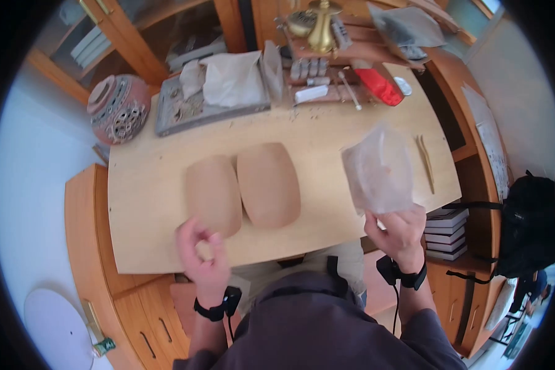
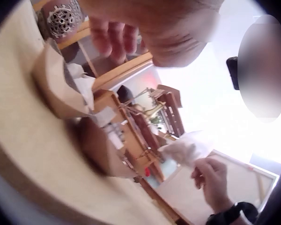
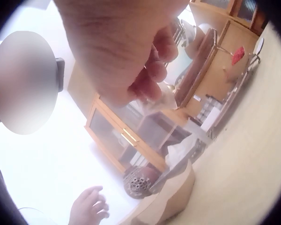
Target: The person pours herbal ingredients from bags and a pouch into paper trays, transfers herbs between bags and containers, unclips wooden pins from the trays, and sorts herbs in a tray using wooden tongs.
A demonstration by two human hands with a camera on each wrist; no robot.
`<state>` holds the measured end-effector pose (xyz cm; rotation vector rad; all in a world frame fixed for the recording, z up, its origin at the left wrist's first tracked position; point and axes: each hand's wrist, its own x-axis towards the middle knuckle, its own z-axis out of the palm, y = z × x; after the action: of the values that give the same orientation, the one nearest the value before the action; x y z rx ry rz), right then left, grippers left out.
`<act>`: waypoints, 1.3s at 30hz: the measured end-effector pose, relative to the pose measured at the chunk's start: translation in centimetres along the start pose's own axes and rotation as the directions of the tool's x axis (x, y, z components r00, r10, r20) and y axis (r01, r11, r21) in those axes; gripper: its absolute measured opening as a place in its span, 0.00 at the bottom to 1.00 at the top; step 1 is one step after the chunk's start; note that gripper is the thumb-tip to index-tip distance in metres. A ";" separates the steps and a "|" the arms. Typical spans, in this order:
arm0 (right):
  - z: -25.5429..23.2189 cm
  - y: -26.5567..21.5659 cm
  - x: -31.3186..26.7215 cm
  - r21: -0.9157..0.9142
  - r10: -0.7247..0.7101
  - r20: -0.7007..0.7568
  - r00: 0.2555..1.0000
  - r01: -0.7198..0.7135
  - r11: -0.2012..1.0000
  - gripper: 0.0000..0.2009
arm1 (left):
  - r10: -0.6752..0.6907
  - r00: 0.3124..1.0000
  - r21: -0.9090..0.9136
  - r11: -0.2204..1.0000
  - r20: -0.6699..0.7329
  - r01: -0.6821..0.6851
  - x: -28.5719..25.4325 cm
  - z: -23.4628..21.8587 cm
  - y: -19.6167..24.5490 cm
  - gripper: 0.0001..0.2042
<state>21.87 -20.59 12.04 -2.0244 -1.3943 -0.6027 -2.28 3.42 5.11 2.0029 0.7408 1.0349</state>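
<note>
My right hand (image 1: pixel 402 233) grips the lower edge of a translucent plastic bag (image 1: pixel 381 176) above the right part of the table. In the right wrist view the fingers (image 3: pixel 155 70) curl in, with part of the bag behind them. My left hand (image 1: pixel 202 256) hangs loosely curled near the table's front edge, holding nothing. Just beyond it lies a brown paper tray (image 1: pixel 214 196). A second brown paper tray (image 1: pixel 269 185) lies close beside the first, on its right.
A grey tray (image 1: pixel 213 116) with white cloth or paper stands at the back left, beside a patterned pot (image 1: pixel 120 108). Behind the bag are a red packet (image 1: pixel 378 86) and a brass stand (image 1: pixel 322 28). Wooden tweezers (image 1: pixel 425 163) lie on the table (image 1: pixel 327 216) at right.
</note>
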 end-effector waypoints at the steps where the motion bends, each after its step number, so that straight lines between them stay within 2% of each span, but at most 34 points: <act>1: 0.2 -0.7 -0.4 0.059 -0.025 0.057 0.998 0.021 0.998 0.09 | -0.062 0.983 -0.091 0.993 0.174 0.079 0.9 0.3 1.5 0.28; 2: 0.4 -1.2 -0.6 0.119 -0.056 0.112 0.992 0.042 0.992 0.10 | -0.107 0.934 -0.172 0.970 0.342 0.174 1.7 0.8 2.8 0.32; 4: 0.7 -1.5 -0.8 0.152 -0.104 0.177 0.979 0.077 0.985 0.10 | 0.028 0.910 -0.278 0.956 0.413 0.096 2.6 2.4 4.5 0.39; 5: 0.9 -1.7 -0.4 0.197 -0.110 0.170 0.979 0.075 0.977 0.10 | 0.007 0.912 -0.268 0.957 0.411 0.113 2.9 2.7 5.2 0.39; 7: 1.1 -2.2 0.0 0.249 -0.112 0.172 0.979 0.066 0.966 0.10 | 0.017 0.848 -0.340 0.920 0.530 0.195 3.1 3.1 5.9 0.41; 8: 1.1 -2.3 0.1 0.297 -0.100 0.193 0.976 0.039 0.954 0.09 | 0.004 0.847 -0.335 0.920 0.532 0.206 2.9 3.3 5.5 0.41; 10: 1.3 -2.4 -0.1 0.346 -0.088 0.223 0.971 0.005 0.938 0.09 | 0.001 0.781 -0.448 0.820 0.625 0.357 2.0 3.9 4.3 0.38; 12: 1.8 -2.2 -0.8 0.377 0.022 0.278 0.960 -0.130 0.917 0.11 | 0.006 0.775 -0.446 0.820 0.632 0.358 1.2 3.9 3.7 0.35; 13: 2.3 -2.5 -1.2 0.381 0.018 0.284 0.959 -0.130 0.915 0.11 | 0.017 0.771 -0.445 0.825 0.637 0.350 1.0 3.8 3.5 0.31; 14: 3.1 -3.1 -1.8 0.592 0.298 0.362 0.883 -0.464 0.659 0.13 | 0.010 0.774 -0.443 0.824 0.633 0.352 0.8 3.9 3.8 0.31; 15: 3.8 -3.8 -2.3 0.697 0.497 0.502 0.708 -0.671 0.252 0.16 | -0.069 0.805 -0.494 0.757 0.590 0.427 0.7 4.1 4.3 0.27; 16: 4.7 -4.2 -2.8 0.698 0.490 0.505 0.710 -0.671 0.253 0.16 | -0.149 0.824 -0.548 0.680 0.547 0.488 0.7 4.5 4.7 0.22; 18: 6.3 -5.3 -3.6 0.749 0.287 0.661 0.694 -0.632 -0.198 0.21 | -0.163 0.813 -0.570 0.637 0.559 0.519 0.3 5.1 5.0 0.20; 19: 6.5 -6.8 -3.1 0.766 0.355 0.641 0.681 -0.602 -0.227 0.20 | -0.171 0.798 -0.588 0.591 0.577 0.552 0.1 5.4 5.1 0.18; 20: 6.6 -6.6 -3.1 0.761 0.349 0.646 0.679 -0.608 -0.227 0.20 | -0.178 0.800 -0.590 0.588 0.574 0.554 0.0 5.5 5.3 0.18; 22: 7.0 -6.0 -2.7 0.738 0.457 0.640 0.618 -0.660 -0.142 0.19 | -0.130 0.800 -0.551 0.660 0.585 0.510 0.0 5.5 5.8 0.17; 23: 6.9 -6.3 -1.8 0.757 0.518 0.613 0.596 -0.632 -0.169 0.15 | -0.131 0.804 -0.556 0.658 0.580 0.508 0.0 5.4 5.6 0.17; 25: 7.1 -5.1 -1.6 0.748 0.531 0.606 0.592 -0.652 -0.127 0.13 | -0.147 0.759 -0.471 0.705 0.635 0.530 -0.3 5.1 4.8 0.19; 26: 7.2 -4.4 -1.6 0.737 0.547 0.598 0.586 -0.670 -0.088 0.11 | -0.148 0.763 -0.476 0.703 0.629 0.528 -0.2 4.7 4.8 0.19; 27: 7.2 -3.6 -1.7 0.703 0.523 0.624 0.580 -0.710 -0.052 0.16 | -0.157 0.730 -0.420 0.730 0.665 0.540 0.0 4.3 5.0 0.17; 28: 7.2 -3.7 -0.9 0.700 0.514 0.628 0.584 -0.712 -0.046 0.16 | -0.171 0.695 -0.362 0.754 0.698 0.548 0.1 3.8 4.9 0.16; 29: 6.9 -4.0 0.2 0.707 0.544 0.601 0.586 -0.707 -0.020 0.13 | -0.176 0.702 -0.367 0.751 0.690 0.549 -0.1 3.5 4.6 0.16; 30: 6.7 -4.1 1.1 0.713 0.573 0.571 0.587 -0.701 0.008 0.12 | -0.137 0.721 -0.354 0.800 0.679 0.485 -0.3 3.2 4.2 0.14; 31: 6.6 -3.6 1.7 0.690 0.575 0.554 0.603 -0.719 0.089 0.12 | -0.095 0.737 -0.340 0.843 0.669 0.417 -0.5 3.0 3.8 0.12; 32: 6.5 -3.3 2.3 0.687 0.567 0.558 0.606 -0.720 0.095 0.12 | -0.098 0.744 -0.346 0.840 0.661 0.418 -0.7 2.7 3.5 0.12; 34: 6.4 -2.8 3.7 0.650 0.500 0.552 0.667 -0.720 0.242 0.11 | -0.107 0.769 -0.348 0.847 0.630 0.402 -1.2 2.0 2.8 0.11; 36: 7.1 -3.5 5.2 0.632 0.514 0.558 0.651 -0.735 0.245 0.11 | -0.130 0.779 -0.340 0.847 0.613 0.409 -1.6 1.8 2.2 0.12; 38: 8.1 -4.4 6.4 0.507 0.496 0.499 0.711 -0.703 0.498 0.11 | -0.150 0.786 -0.334 0.846 0.600 0.417 -1.8 1.8 2.1 0.13; 39: 8.7 -4.7 6.7 0.477 0.488 0.463 0.740 -0.672 0.566 0.09 | -0.140 0.811 -0.324 0.868 0.569 0.377 -1.9 1.9 2.2 0.13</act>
<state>20.04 -8.87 11.26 -1.8632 -0.7749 0.4338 -1.27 0.05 5.35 1.6224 0.4249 0.3864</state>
